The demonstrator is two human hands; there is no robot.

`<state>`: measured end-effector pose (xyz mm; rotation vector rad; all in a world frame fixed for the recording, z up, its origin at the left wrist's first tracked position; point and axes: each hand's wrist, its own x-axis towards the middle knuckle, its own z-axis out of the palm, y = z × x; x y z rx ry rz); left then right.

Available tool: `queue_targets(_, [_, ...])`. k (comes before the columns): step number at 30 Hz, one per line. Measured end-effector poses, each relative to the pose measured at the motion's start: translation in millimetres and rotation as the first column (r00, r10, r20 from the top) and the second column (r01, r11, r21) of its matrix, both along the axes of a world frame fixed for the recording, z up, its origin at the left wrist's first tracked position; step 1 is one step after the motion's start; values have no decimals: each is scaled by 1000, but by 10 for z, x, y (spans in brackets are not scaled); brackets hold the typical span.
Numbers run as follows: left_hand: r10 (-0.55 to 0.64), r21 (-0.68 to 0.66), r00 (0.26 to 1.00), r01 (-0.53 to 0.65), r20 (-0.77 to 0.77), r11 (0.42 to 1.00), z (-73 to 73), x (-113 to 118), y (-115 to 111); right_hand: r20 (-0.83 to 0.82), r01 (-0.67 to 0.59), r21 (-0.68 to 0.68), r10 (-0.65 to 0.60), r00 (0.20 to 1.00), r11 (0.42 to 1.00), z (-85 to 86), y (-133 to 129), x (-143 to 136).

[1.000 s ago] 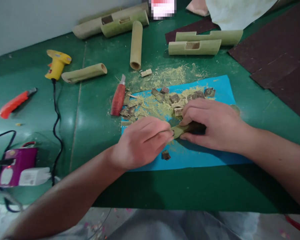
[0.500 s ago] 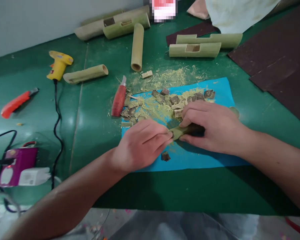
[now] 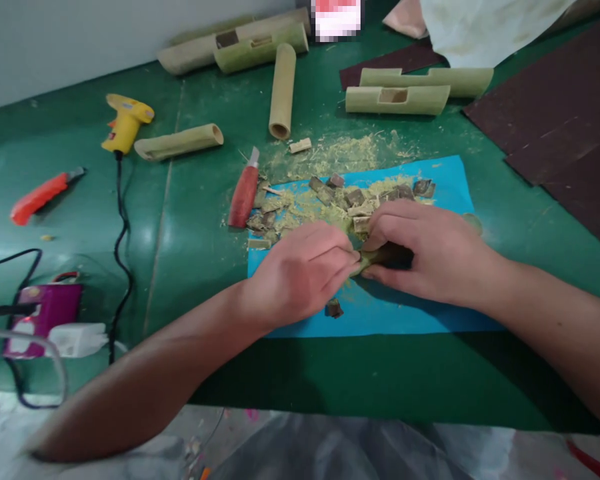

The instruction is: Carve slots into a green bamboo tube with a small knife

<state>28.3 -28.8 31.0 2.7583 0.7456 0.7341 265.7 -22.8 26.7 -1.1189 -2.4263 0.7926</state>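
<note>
Over the blue mat (image 3: 300, 328), my right hand (image 3: 430, 250) is closed around a small green bamboo piece (image 3: 371, 261), gripping it between thumb and fingers. My left hand (image 3: 305, 273) presses its pinched fingertips against the left end of that piece. A dark edge, apparently a small piece of sandpaper (image 3: 359, 255), shows at the left fingertips; most of it is hidden. Worn dark sandpaper scraps (image 3: 354, 197) and pale bamboo chips lie in greenish dust just beyond both hands. One more dark scrap (image 3: 335, 308) rests below the left hand.
A red-handled knife (image 3: 244, 193) lies at the mat's left edge. Several cut bamboo tubes (image 3: 397, 100) lie toward the back. On the left are a yellow glue gun (image 3: 126, 125) with black cord, an orange cutter (image 3: 40, 199) and a purple power box (image 3: 55, 310). Dark brown sheets (image 3: 570, 127) cover the right.
My left hand has shifted slightly right along the bamboo piece, covering more of its end. The right hand keeps its grip. The whole view has shifted a little.
</note>
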Motion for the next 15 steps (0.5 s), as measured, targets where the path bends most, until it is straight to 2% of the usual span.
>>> queue_targets(4, [-25, 27, 1000, 26, -14, 999, -3, -20, -2, -8, -6, -5, 6, 1000, 1000, -15, -4, 3])
queue_targets(8, [-17, -40, 999, 18, 32, 999, -19, -21, -2, -13, 1, -18, -1, 1000, 1000, -9, -4, -5])
queue_targets(11, [-39, -37, 999, 39, 23, 999, -16, -33, -5, -4, 7, -18, -7, 1000, 1000, -5, -3, -10])
queue_targets(15, [-3, -25, 1000, 3, 18, 1000, -9, -5, 3, 3, 4, -17, -4, 1000, 1000, 2, -5, -15])
